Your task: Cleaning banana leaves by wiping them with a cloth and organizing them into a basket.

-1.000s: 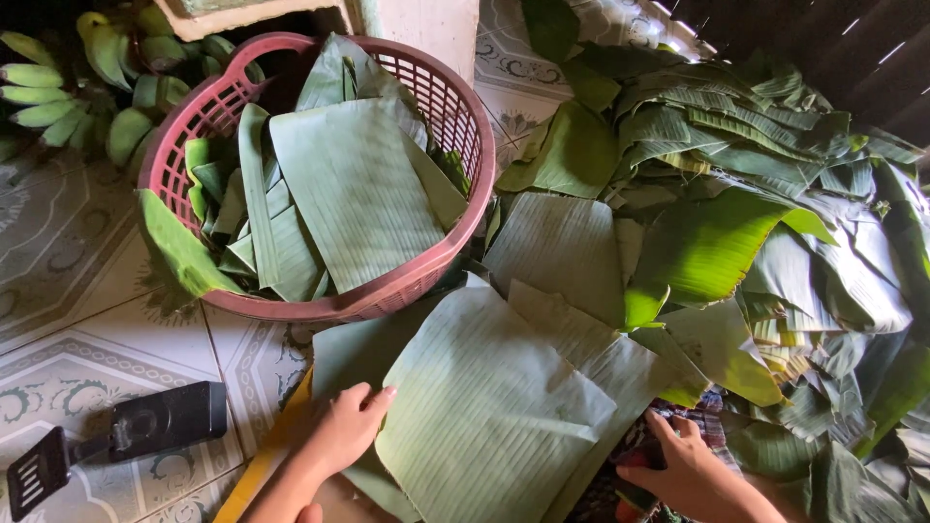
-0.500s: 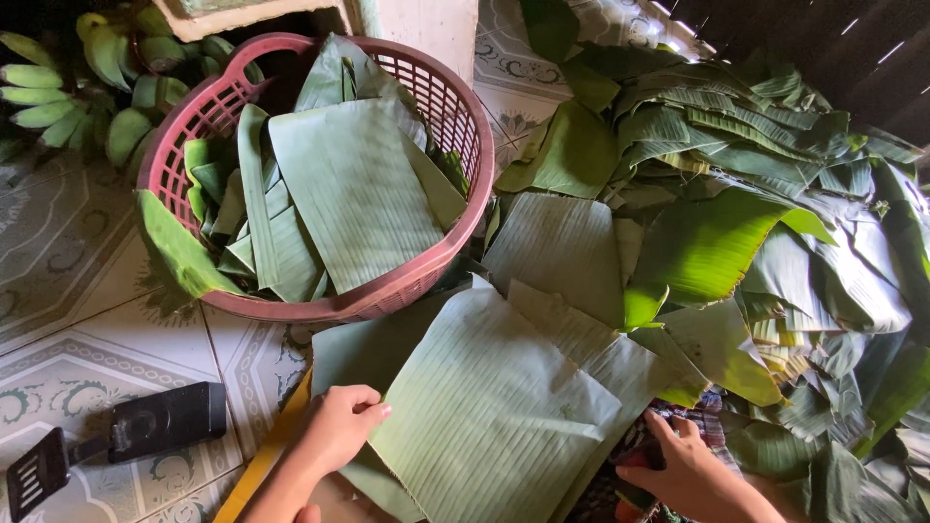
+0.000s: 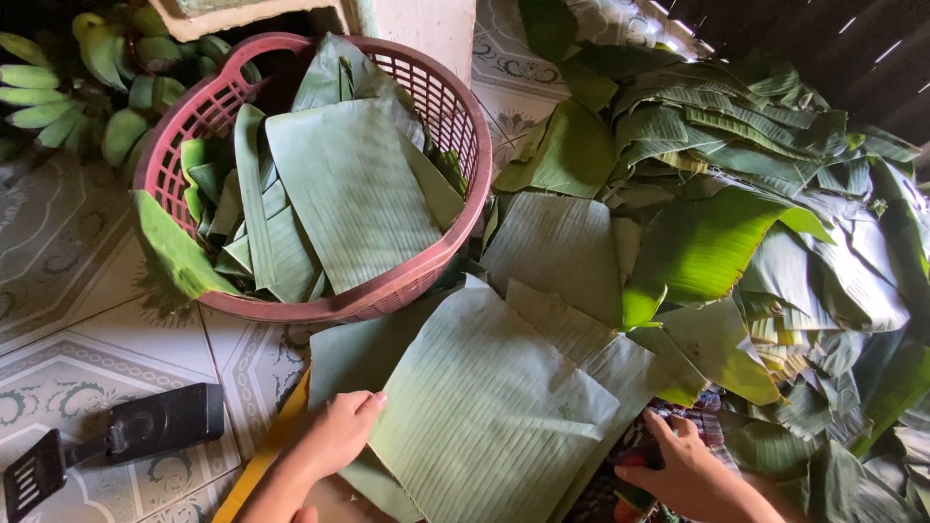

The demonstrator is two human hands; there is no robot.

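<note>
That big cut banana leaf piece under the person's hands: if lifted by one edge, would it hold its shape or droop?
The banana leaf piece would likely droop: it looks thin and sheet-like, lying flat over other leaves. It probably weighs little for its area. It may tear along the fine parallel ribs, so the left hand on its edge and the right hand suit gentle two-sided support.

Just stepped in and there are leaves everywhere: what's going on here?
A person sits over a large cut banana leaf piece, left hand on its left edge, right hand near its right corner. A red plastic basket beyond holds more cut leaf pieces, and a heap of whole leaves lies to the right.
</note>
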